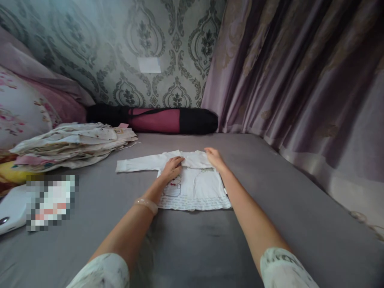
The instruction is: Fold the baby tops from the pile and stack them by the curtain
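My pale patterned sleeves (103, 272) come first, pushed up on both forearms, and a pale bangle (146, 205) circles my left wrist. To my left, a white plastic object (18, 206) sits beside a pixelated item (52, 205) on the gray sheet (192, 244). Ahead of me the small white long-sleeved shirt (207, 190) lies spread on that sheet, printed front up, one sleeve stretched out leftward, the other folded across the chest. My left hand (172, 169) rests on its chest, fingers extended; whether they pinch cloth I cannot tell. My right hand (214, 158) touches the shoulder edge, fingers bent, their grip unclear. Beyond, leftward, are heaped clothes (78, 142) and a floral pillow (18, 108). A black-and-maroon long bag (156, 120) lies along the damask-patterned wall (177, 48), beside purple curtains (270, 68).
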### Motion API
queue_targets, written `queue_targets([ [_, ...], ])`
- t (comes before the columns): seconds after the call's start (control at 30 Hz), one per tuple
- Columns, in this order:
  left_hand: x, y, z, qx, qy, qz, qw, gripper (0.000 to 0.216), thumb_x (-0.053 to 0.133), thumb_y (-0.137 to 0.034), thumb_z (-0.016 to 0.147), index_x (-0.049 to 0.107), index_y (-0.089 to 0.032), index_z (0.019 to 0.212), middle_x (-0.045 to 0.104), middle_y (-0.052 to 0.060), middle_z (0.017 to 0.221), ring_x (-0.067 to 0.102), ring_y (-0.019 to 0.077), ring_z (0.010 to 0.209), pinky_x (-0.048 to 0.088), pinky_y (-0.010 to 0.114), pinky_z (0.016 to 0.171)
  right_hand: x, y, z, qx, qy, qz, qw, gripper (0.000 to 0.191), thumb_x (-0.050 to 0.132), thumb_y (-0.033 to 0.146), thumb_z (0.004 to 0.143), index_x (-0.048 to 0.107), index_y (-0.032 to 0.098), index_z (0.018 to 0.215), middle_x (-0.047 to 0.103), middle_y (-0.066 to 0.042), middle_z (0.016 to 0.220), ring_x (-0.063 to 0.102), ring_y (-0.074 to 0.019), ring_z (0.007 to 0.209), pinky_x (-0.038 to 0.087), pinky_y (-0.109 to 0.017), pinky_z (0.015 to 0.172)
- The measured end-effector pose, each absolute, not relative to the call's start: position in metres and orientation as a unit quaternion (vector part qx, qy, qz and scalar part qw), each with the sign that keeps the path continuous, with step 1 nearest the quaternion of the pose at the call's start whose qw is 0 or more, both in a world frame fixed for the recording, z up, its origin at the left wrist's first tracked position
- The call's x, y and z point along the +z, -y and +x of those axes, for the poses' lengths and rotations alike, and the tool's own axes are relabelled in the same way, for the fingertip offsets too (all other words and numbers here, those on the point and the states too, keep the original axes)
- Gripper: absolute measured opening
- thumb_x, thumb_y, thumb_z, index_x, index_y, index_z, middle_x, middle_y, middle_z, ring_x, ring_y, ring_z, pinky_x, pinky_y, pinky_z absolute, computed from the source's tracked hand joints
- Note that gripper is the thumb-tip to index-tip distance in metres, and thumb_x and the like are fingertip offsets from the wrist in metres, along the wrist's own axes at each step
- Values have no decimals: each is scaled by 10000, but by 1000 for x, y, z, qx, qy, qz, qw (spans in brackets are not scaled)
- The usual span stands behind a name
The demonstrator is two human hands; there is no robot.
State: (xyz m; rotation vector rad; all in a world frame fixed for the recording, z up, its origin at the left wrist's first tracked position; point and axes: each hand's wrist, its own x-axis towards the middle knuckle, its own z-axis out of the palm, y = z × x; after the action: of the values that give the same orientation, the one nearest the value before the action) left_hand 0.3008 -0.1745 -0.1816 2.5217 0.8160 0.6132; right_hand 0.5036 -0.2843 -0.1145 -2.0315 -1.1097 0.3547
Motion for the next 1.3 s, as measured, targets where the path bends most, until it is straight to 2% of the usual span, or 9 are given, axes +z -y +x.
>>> queue_targets([
  [0.1,-180,175,300,231,-297,898,227,529,434,-198,781,584,-178,1288,531,85,1373,458,253,1279,355,413,1097,-112,294,532,85,370,-848,370,404,345,219,938,606,135,1235,640,-115,1234,569,-199,1165,415,-309,981],
  [0.23,-176,177,299,251,-311,880,257,483,388,-239,849,583,-167,1285,522,87,1388,432,236,1307,318,407,1124,-121,302,530,59,440,-863,242,454,299,171,944,528,65,1321,553,-179,1346,496,-226,1258,356,-315,1041],
  [0.4,-169,182,299,275,-323,863,275,455,322,-373,952,615,-172,1237,562,89,1346,440,220,1301,300,395,1132,-138,298,495,3,545,-831,115,502,282,234,963,434,49,1404,339,-168,1522,244,-269,1424,152,-437,1154],
  [0.53,-171,185,299,284,-325,864,257,462,303,-399,972,607,-183,1245,560,81,1348,434,214,1300,304,386,1126,-143,292,479,-8,579,-811,84,577,244,344,984,380,9,1433,308,-174,1534,175,-275,1445,43,-466,1169],
  [0.77,-177,184,302,281,-353,873,185,398,367,-374,955,633,-186,1183,591,92,1297,463,244,1245,320,401,1106,-157,292,479,39,562,-824,68,650,213,411,984,251,5,1490,204,-168,1571,131,-262,1458,57,-438,1171],
  [0.93,-178,184,303,262,-355,885,149,342,413,-378,936,632,-219,1144,613,76,1250,492,243,1208,337,394,1086,-156,290,483,70,560,-822,70,656,176,414,985,217,13,1502,152,-150,1586,97,-251,1465,48,-428,1176],
  [1.07,-180,183,302,249,-356,891,132,343,462,-386,909,614,-218,1167,597,75,1270,482,255,1210,345,391,1081,-150,291,494,93,550,-827,72,638,110,408,988,246,57,1503,179,-127,1585,114,-232,1464,69,-411,1174],
  [1.2,-178,185,302,232,-359,895,129,378,453,-388,913,600,-183,1194,575,103,1301,450,277,1236,332,392,1089,-155,297,505,38,533,-842,76,630,193,360,975,253,-3,1487,191,-184,1573,150,-277,1453,97,-402,1169],
  [1.3,-177,188,303,221,-362,896,129,379,432,-375,923,585,-166,1200,551,122,1325,420,289,1267,323,408,1094,-161,299,508,38,534,-841,76,636,209,352,970,239,-19,1486,199,-198,1567,175,-291,1444,121,-403,1165],
])
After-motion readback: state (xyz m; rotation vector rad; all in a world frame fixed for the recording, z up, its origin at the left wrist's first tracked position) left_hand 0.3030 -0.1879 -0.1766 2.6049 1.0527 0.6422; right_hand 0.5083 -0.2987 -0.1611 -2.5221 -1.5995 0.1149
